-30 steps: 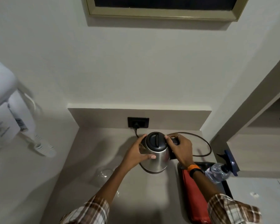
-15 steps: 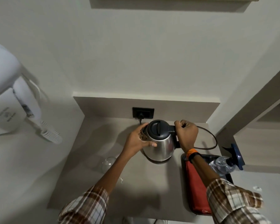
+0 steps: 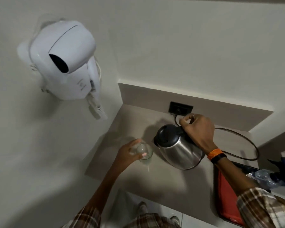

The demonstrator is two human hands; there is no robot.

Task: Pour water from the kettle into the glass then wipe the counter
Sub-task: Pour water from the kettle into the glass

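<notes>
A steel kettle (image 3: 178, 151) with a black lid is held tilted to the left above the beige counter (image 3: 163, 180). My right hand (image 3: 197, 130) grips its black handle from above. Left of the spout stands a clear glass (image 3: 144, 153) on the counter, and my left hand (image 3: 129, 153) is wrapped around it. The spout points at the glass and sits a little apart from its rim. No stream of water can be made out.
A black cord (image 3: 240, 142) runs from the wall socket (image 3: 180, 108) along the back of the counter. A black tray (image 3: 250, 169) with a red cloth (image 3: 228, 201) and a plastic bottle (image 3: 263, 177) lies at the right. A white wall-mounted hairdryer (image 3: 64, 63) hangs on the left wall.
The kettle has been lifted off its spot and tilted left by my right hand. My left hand left the kettle body and took hold of the glass. The camera turned left.
</notes>
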